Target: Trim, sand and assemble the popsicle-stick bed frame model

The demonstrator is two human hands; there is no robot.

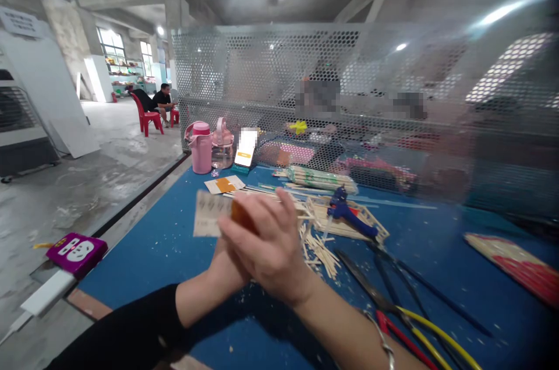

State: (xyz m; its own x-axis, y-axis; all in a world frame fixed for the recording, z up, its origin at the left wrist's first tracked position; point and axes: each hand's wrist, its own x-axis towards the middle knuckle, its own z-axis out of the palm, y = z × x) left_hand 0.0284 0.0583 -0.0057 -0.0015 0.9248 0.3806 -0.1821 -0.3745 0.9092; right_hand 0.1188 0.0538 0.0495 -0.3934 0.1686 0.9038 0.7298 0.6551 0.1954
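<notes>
Both hands meet above the blue table. My right hand (271, 242), with a bracelet on its wrist, is closed round an orange-brown item (243, 217). A pale printed card (207, 214) sticks out to the left of the fingers. My left hand (227, 265) lies beneath, mostly covered by the right; its fingers are hidden. Behind the hands is another card with an orange patch (225, 185). Thin wooden sticks (321, 250) lie scattered to the right, beside a blue glue gun (353, 218).
Scissors (371, 288) and red- and yellow-handled tools (437, 346) lie at the right. A pink flask (201, 148), a phone (246, 148) and bagged sticks (323, 178) stand or lie before a perforated screen (262, 67). A purple power socket (77, 253) is at the left. People are beyond.
</notes>
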